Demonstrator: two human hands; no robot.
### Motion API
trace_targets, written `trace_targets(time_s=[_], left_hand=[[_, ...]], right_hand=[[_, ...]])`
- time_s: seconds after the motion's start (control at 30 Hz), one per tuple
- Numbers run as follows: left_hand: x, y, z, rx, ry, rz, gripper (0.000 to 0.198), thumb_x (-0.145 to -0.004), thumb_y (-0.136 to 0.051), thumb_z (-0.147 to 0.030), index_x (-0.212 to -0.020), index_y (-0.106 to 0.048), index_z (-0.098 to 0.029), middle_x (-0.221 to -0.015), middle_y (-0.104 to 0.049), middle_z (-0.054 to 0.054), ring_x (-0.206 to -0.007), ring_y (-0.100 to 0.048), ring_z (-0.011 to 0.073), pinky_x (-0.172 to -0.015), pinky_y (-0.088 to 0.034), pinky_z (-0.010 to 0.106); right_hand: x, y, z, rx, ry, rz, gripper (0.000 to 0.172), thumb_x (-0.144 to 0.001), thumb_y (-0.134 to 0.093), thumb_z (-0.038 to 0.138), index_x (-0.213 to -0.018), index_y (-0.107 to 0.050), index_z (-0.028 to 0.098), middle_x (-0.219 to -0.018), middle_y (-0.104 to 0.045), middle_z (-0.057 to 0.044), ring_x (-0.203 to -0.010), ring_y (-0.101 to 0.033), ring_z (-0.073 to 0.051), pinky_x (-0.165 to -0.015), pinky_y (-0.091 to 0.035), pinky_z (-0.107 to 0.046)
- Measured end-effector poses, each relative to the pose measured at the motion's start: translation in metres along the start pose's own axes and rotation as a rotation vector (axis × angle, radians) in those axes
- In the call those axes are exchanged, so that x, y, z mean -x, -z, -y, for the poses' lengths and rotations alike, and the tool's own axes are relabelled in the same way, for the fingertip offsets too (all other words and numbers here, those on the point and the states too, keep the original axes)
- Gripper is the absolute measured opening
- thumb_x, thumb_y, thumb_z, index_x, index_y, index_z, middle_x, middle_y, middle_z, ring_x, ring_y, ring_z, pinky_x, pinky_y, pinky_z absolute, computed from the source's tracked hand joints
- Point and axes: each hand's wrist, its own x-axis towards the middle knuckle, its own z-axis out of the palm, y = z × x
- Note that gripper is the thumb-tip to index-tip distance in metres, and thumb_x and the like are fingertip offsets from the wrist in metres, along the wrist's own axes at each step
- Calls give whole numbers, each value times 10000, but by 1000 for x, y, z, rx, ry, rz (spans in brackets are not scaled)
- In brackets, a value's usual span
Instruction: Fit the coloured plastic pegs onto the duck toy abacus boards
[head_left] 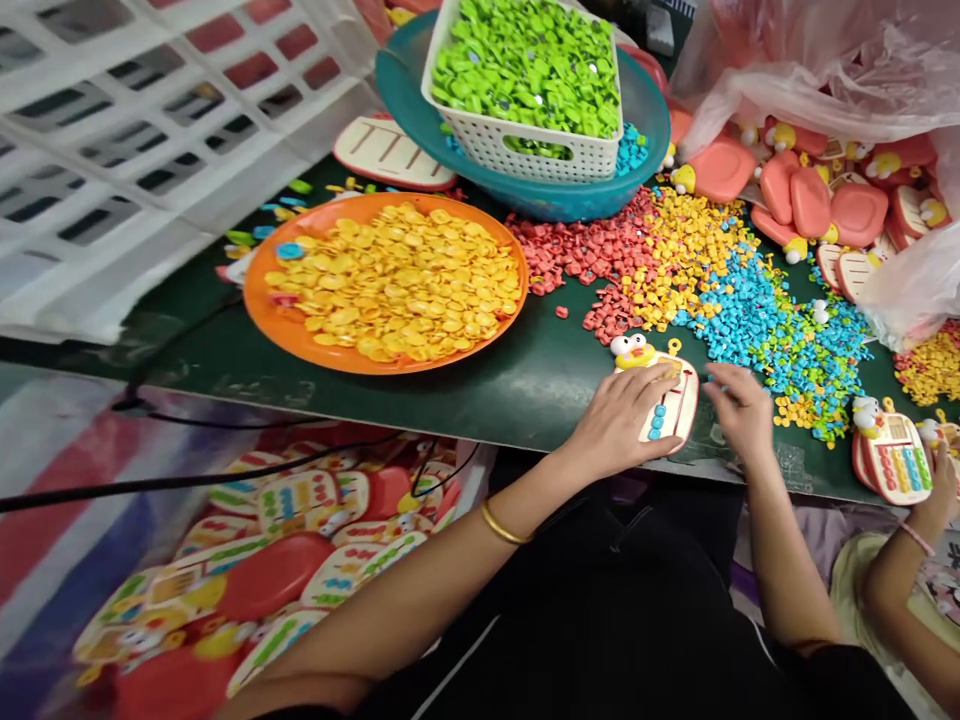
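Note:
My left hand (621, 418) lies on a small duck-shaped toy calculator (670, 400) at the near edge of the dark green table (480, 385), fingers wrapped over it and holding it down. My right hand (739, 405) sits just right of the toy, fingers curled in a pinch near the blue buttons; what they hold is too small to see. Loose piles of small plastic buttons lie beyond the hands: red (585, 250), yellow (686, 245), and blue (757, 310).
An orange plate (259, 300) holds yellow buttons; a white basket (525, 140) of green buttons sits in a teal bowl (645, 110). Pink toy shells (810, 195) spill from a plastic bag. Another person's hand (941, 485) holds a finished toy (896, 460). A bin of finished toys (285, 560) stands below.

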Motion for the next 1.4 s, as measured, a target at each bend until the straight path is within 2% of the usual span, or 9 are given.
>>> trace_targets(time_s=[0.07,0.17,0.33,0.47,0.63,0.77,0.97,1.17,1.4], left_hand=[[0,0,1,-17,-27,17,638,-830,-686,-503,-1382,-521,-228,-1457,-539,95,-1331,-482,318,-1105,-365,483],[1,-4,3,7,-42,-41,512,-881,-635,-488,-1322,-600,-230,-1395,-605,79,-1311,-525,292,-1127,-360,478],[3,-8,2,47,-68,-138,492,-867,-659,-489,-1269,-640,-207,-1344,-645,85,-1255,-584,257,-1119,-389,445],[5,-6,2,50,-54,-140,504,-846,-688,-491,-1256,-647,-202,-1317,-662,77,-1242,-575,263,-1108,-398,443],[3,-6,0,46,0,-99,479,-845,-687,-482,-1245,-653,-221,-1322,-658,65,-1240,-557,278,-1085,-400,458],[0,-10,-7,34,22,-97,527,-843,-683,-499,-1280,-628,-210,-1331,-648,74,-1224,-555,291,-1056,-409,462],[-1,-18,-19,11,51,-97,492,-854,-668,-481,-1273,-631,-224,-1335,-643,73,-1211,-557,297,-1039,-413,463],[-1,-19,-23,12,46,-98,481,-855,-676,-461,-1273,-630,-226,-1340,-643,68,-1203,-564,288,-1035,-415,450],[0,-19,-26,34,75,-76,504,-841,-689,-461,-1277,-628,-216,-1338,-641,76,-1210,-558,290,-1038,-413,449]], right_hand=[[4,25,-23,169,-120,-125,220,-900,-592,335,-934,-764,202,-913,-699,-80,-814,-650,-203,-719,-528,-337],[15,47,-50,322,-152,-42,243,-905,-568,326,-853,-762,190,-835,-674,-78,-762,-616,-207,-713,-504,-347],[24,37,-51,413,-44,17,294,-962,-495,313,-929,-760,190,-874,-654,-100,-884,-558,-234,-804,-477,-376],[26,30,-43,286,-13,-1,282,-949,-547,368,-937,-772,200,-884,-660,-81,-853,-582,-211,-783,-486,-355],[16,44,-59,294,-147,-281,301,-935,-535,362,-910,-776,184,-874,-679,-92,-808,-625,-209,-745,-497,-349],[5,53,-71,362,-144,-175,291,-913,-547,361,-877,-772,179,-860,-670,-92,-818,-593,-222,-765,-486,-370],[-1,45,-64,501,-76,-53,278,-918,-567,388,-919,-774,202,-921,-603,-102,-900,-497,-251,-803,-449,-403],[-7,41,-60,480,-19,-4,235,-932,-554,310,-987,-763,217,-969,-670,-95,-920,-508,-250,-848,-437,-414],[-1,12,-23,187,7,-130,235,-948,-547,320,-1018,-758,246,-964,-682,-91,-935,-601,-231,-856,-509,-417]])
